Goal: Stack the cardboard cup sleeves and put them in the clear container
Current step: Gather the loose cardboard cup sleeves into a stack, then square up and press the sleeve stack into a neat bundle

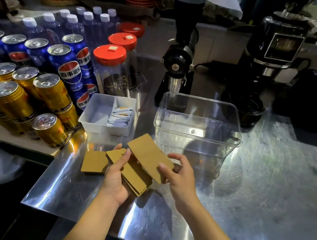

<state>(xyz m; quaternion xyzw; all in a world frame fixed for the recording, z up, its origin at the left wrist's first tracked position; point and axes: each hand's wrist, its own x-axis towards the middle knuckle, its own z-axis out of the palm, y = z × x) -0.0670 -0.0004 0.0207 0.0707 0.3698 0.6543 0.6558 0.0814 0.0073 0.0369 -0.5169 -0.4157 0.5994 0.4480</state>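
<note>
My left hand [116, 177] holds a small stack of flat brown cardboard sleeves [134, 176] from below, thumb across the top. Just above that stack, my right hand [179, 176] grips another sleeve [149, 155] by its right end and holds it tilted. One more sleeve [93, 161] lies flat on the steel counter, left of my left hand. The clear container [198, 125] stands open-topped on the counter just beyond my hands, with nothing inside.
A white tray of sachets [109, 114] sits left of the container. Gold and blue cans [35, 85], red-lidded jars [110, 67] and water bottles crowd the left. Two black coffee grinders [181, 51] stand behind. The steel counter [266, 187] stretches to the right.
</note>
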